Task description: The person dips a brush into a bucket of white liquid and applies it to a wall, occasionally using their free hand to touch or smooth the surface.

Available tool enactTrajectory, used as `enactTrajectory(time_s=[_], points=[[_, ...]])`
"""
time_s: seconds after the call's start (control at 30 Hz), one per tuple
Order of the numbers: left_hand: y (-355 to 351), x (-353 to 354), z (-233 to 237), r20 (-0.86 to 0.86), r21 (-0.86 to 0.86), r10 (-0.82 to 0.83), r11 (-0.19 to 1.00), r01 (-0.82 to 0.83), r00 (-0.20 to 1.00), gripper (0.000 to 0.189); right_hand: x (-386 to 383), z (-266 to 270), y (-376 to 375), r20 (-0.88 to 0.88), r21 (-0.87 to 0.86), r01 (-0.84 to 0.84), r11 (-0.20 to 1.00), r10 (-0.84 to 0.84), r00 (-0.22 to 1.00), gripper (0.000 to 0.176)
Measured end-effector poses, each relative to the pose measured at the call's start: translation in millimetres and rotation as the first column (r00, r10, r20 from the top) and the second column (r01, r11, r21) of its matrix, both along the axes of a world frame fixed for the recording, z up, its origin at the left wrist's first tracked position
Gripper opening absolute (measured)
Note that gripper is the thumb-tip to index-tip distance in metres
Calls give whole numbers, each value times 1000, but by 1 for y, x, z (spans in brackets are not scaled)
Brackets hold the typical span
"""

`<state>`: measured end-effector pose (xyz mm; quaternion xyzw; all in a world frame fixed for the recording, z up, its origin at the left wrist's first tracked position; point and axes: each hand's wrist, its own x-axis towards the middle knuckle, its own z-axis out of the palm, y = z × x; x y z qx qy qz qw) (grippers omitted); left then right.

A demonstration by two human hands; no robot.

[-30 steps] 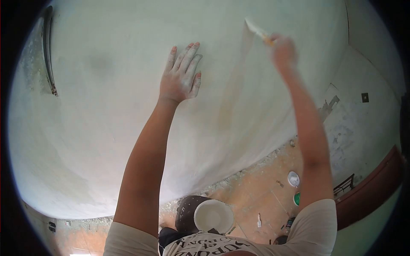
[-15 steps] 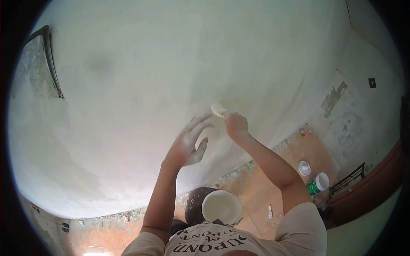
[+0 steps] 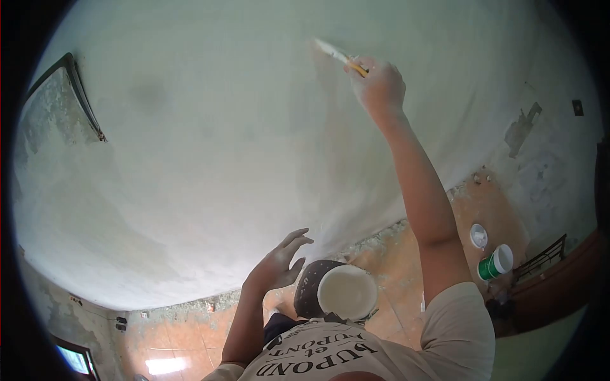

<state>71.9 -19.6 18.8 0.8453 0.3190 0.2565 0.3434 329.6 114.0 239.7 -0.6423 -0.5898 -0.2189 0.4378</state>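
My right hand (image 3: 381, 86) is closed around the yellowish handle of a paintbrush (image 3: 333, 49), its white-coated head against the upper part of the pale wall (image 3: 210, 165). The arm is stretched far up. Lower down, my left hand (image 3: 276, 263) is held near the wall with its fingers apart and nothing in it; whitish residue coats it. Close by my body stands a white bucket (image 3: 348, 269) with pale contents, beside a dark, white-speckled rounded object (image 3: 308, 295).
On the tiled floor to the right are a green-and-white tub (image 3: 489, 267) and a round white lid or dish (image 3: 478, 236). A dark frame (image 3: 79, 95) juts from the wall at left. Debris lines the wall's foot. A lit screen or window (image 3: 73, 360) shows at lower left.
My right hand has moved up the wall with the paintbrush. My left hand has dropped lower, away from the brush. The view has shifted slightly.
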Motion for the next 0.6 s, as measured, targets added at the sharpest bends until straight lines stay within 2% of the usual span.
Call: enactTrajectory(time_s=[0.07, 0.1, 0.13, 0.17, 0.2, 0.27, 0.3, 0.37, 0.43, 0.5, 0.57, 0.6], points=[[-7, 2, 6, 3, -14, -6, 1000, 6, 1000, 43, 1, -11, 10, -280, 65, -191, 979, 201, 939, 27], [-8, 3, 8, 11, -22, -18, 1000, 18, 1000, 44, 4, -19, 18, -287, 65, -198, 978, 209, 935, 27], [-10, 4, 8, 3, -23, -9, 1000, 9, 1000, 44, 6, -28, 25, -393, 56, -282, 958, 280, 876, 31], [-12, 4, 7, 12, -40, -16, 999, 17, 1000, 45, 8, -37, 34, -497, 58, -363, 930, 342, 797, 34], [-13, 4, 6, 20, -61, -26, 998, 27, 999, 45, 4, -40, 24, -728, 58, -584, 810, 435, 530, 39], [-13, 5, 3, 1, -90, -28, 996, 28, 1000, 45, 5, -77, 40, -849, 45, -693, 719, 394, 353, 46], [-13, 4, 0, 0, -100, -35, 994, 35, 999, 45, 4, -101, 49, -857, 51, -693, 719, 389, 339, 46], [-12, 4, -1, -13, -132, -39, 990, 37, 999, 46, 0, -157, 63, -930, 47, -764, 644, 308, 203, 50], [-8, 2, -5, -21, -142, -45, 989, 42, 999, 46, -10, -209, 59, -978, 18, -758, 652, 170, 123, 52], [-5, 2, -11, -17, -153, -52, 987, 49, 999, 46, -20, -269, 53, -992, -26, -751, 660, 78, 103, 53], [0, 2, -13, -14, -144, -71, 987, 69, 997, 48, -26, -305, 37, -993, -119, -756, 644, -65, 100, 52], [2, 3, -12, -14, -150, -76, 986, 73, 997, 48, -24, -317, 30, -992, -122, -754, 646, -72, 99, 52]])
